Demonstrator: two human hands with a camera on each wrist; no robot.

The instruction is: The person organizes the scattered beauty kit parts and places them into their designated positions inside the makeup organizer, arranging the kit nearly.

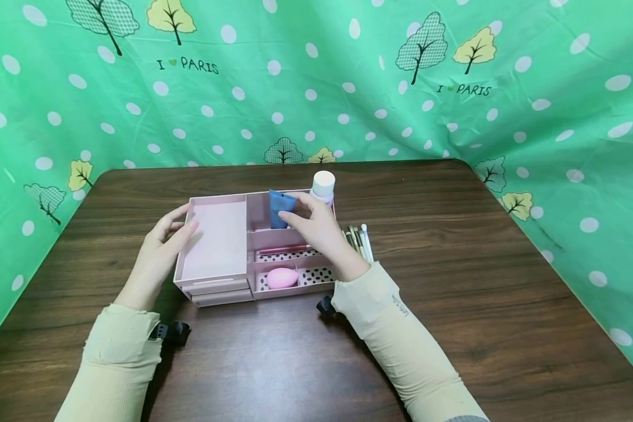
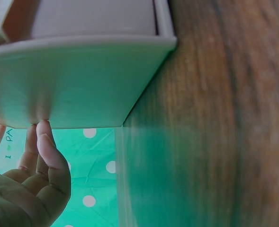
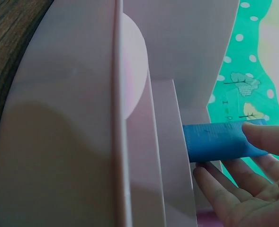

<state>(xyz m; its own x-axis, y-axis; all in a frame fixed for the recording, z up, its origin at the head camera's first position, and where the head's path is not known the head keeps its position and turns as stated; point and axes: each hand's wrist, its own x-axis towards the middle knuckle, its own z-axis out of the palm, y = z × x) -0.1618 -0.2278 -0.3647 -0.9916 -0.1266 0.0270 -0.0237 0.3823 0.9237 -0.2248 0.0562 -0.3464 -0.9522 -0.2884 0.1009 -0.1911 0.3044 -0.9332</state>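
A pink desk organizer (image 1: 216, 234) stands on the table, with a tray top over drawers at left and open compartments at right. My right hand (image 1: 316, 225) pinches a blue squeeze tube (image 1: 281, 210) upright in the back compartment. The right wrist view shows the thumb on one face of the tube (image 3: 220, 141) and fingers behind it. At the organizer's left wall, my left hand (image 1: 160, 252) rests its fingertips on the side, seen from below in the left wrist view. A pink makeup sponge (image 1: 282, 278) lies in the front compartment, and a thin red pencil-like item (image 1: 283, 249) in the middle one.
A white-capped bottle (image 1: 323, 186) stands in the back right corner of the organizer. Several makeup brushes (image 1: 360, 240) rise at its right side, partly hidden by my right forearm. The brown wooden table (image 1: 480, 264) extends around it, with a green patterned curtain (image 1: 316, 76) behind.
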